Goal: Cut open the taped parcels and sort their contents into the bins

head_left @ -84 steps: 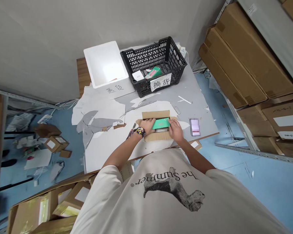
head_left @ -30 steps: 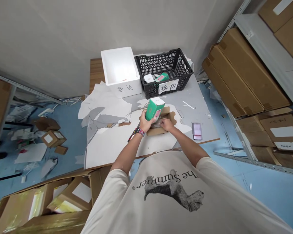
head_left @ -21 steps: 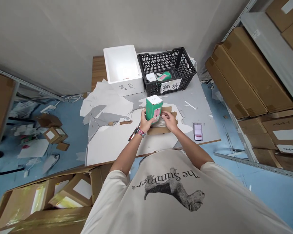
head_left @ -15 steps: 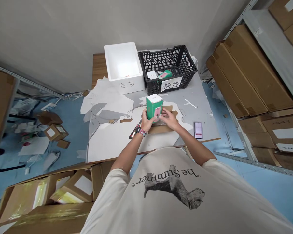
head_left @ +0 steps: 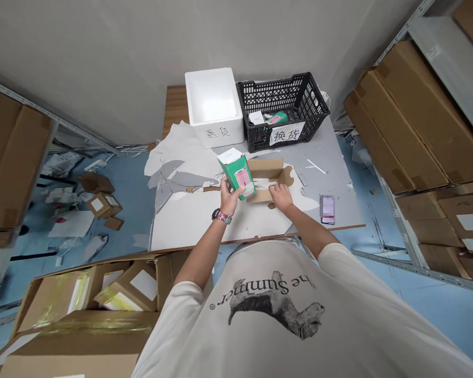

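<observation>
My left hand (head_left: 229, 198) is closed around a green product box (head_left: 235, 172) with a white top and a pink picture on its front. The box is tilted above the table. Beside it on the right lies an open brown cardboard box (head_left: 266, 167), with something whitish inside that I cannot make out. The fingers of my right hand (head_left: 281, 196) are curled over the near edge of this cardboard box; their tips are partly hidden.
A white foam box (head_left: 223, 135) and a black plastic crate (head_left: 256, 137) stand at the back; the crate holds small boxes. A phone (head_left: 327, 210) lies on the right of the table (head_left: 193, 226). Cartons (head_left: 402, 115) fill the right shelf, and more boxes (head_left: 134, 294) sit lower left.
My right hand has left the green box and moved down to the cardboard box. The green box has moved left and tilted in my left hand. The camera view has shifted slightly.
</observation>
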The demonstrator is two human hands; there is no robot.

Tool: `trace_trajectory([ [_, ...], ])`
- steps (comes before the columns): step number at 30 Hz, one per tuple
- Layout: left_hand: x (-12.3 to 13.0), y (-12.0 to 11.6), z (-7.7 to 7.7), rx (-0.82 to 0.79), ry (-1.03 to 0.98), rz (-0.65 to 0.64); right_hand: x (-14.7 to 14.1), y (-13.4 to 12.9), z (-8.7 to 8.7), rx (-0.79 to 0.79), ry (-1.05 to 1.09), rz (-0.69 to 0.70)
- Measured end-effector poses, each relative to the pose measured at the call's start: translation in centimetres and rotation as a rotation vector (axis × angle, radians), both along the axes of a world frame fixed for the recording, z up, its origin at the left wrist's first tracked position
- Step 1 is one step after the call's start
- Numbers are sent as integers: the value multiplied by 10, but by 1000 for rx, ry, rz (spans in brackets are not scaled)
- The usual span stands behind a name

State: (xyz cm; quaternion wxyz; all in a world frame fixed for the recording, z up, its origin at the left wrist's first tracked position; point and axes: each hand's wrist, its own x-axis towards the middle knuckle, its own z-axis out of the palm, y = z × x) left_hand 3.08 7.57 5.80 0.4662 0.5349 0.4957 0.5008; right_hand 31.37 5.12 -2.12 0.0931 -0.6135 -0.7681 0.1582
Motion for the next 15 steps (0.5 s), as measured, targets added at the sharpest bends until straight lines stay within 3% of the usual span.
trace_trajectory([
  [8,-23,-33,-5,6,-128,28,-9,34,11,-40,-301,-41],
  [12,-29,-53,-17,9,-1,-27,-10,36,25,-19,-154,-44],
  [15,-24,-64,-29,30,116,-96,-9,15,48,42,59,15],
])
